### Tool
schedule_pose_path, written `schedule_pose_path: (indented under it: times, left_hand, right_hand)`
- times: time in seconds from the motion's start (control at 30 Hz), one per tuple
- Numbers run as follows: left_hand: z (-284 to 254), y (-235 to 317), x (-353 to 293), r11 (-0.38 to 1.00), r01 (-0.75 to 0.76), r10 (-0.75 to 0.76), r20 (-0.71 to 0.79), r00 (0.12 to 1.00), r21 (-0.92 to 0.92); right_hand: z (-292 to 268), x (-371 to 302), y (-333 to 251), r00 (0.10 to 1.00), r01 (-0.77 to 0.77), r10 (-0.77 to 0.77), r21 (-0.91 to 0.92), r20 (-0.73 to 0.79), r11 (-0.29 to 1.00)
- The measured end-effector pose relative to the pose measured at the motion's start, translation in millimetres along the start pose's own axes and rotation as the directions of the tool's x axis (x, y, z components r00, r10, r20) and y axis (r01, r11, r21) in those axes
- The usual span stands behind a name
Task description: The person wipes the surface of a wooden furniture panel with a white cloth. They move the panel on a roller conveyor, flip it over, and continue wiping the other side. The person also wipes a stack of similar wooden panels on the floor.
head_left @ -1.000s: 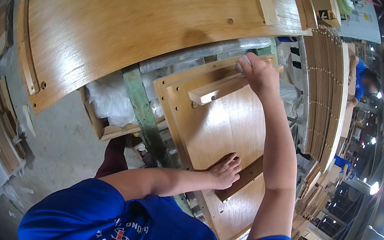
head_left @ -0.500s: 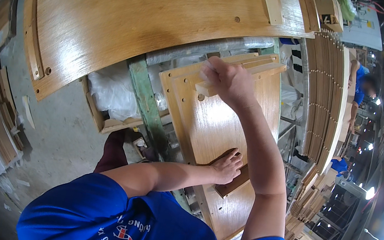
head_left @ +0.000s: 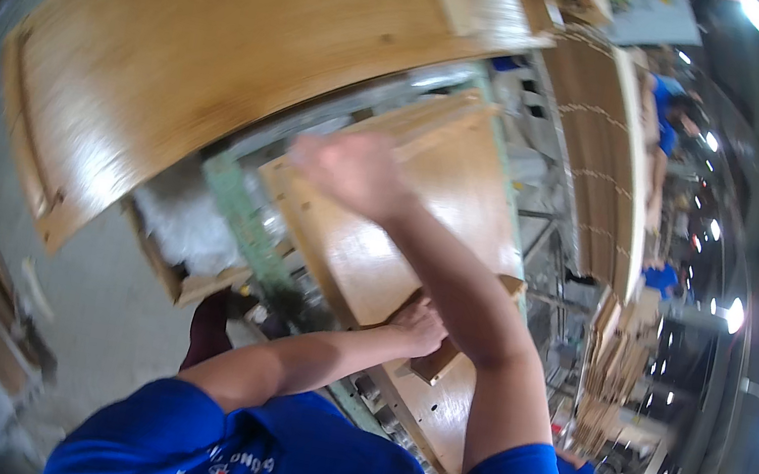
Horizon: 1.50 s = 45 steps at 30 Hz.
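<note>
My left hand (head_left: pixel 419 328) grips a short brown wooden bar (head_left: pixel 431 364) lying across the glossy wooden panel (head_left: pixel 394 255); its fingers are partly hidden. My right hand (head_left: pixel 350 172), smeared by motion, is over the panel's far left part, near the edge with drilled holes. Whether its fingers hold anything does not show. Light wooden strips (head_left: pixel 439 121) lie along the panel's far end.
A larger varnished board (head_left: pixel 233 32) spans the far side. Beneath it is a green frame (head_left: pixel 248 215), with a box of white wrapping (head_left: pixel 191 226) alongside. Stacked brown boards (head_left: pixel 578 160) stand at the right; a person in blue (head_left: pixel 667 109) is beyond.
The whole view has shifted and blurred. My right hand has moved left across the panel, toward its far left edge. My left hand stays at the wooden bar, its fingers now drawn in more.
</note>
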<state>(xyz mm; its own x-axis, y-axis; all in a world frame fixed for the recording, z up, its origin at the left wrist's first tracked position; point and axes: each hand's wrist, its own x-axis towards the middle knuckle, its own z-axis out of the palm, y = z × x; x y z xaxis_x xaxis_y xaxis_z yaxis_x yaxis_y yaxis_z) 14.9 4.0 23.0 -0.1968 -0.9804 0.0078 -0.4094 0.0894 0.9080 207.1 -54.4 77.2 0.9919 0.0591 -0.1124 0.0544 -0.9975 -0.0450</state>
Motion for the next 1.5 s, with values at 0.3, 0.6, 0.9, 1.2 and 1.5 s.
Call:
schedule_pose_path:
  times: [0.3,0.6,0.9,1.2,1.5]
  left_hand:
    - [30.5,-2.9,-3.2,0.983,-0.084,0.109,0.150,0.983,-0.164]
    - [44.7,-4.6,13.3,0.827,-0.197,0.333,-0.177,0.926,0.527]
    - [45.6,17.0,5.3,0.801,-0.173,0.374,-0.254,0.892,0.573]
    - [59.9,29.1,6.9,0.736,-0.199,0.442,-0.236,0.866,0.647]
    - [34.2,29.1,-62.6,0.749,-0.508,0.629,-0.218,0.746,0.424]
  right_hand:
    - [-7.5,-44.8,-45.3,0.999,-0.025,0.028,0.077,-0.032,0.997]
    - [31.4,-199.9,-48.1,0.569,0.178,0.732,0.814,0.374,-0.553]
    - [47.4,-392.5,-118.6,0.636,0.723,0.766,0.274,0.095,-0.635]
    - [76.0,-458.4,-180.4,0.604,0.784,0.792,0.114,0.085,-0.610]
    - [68.4,-400.2,-177.3,0.517,0.809,0.841,0.231,0.160,-0.541]
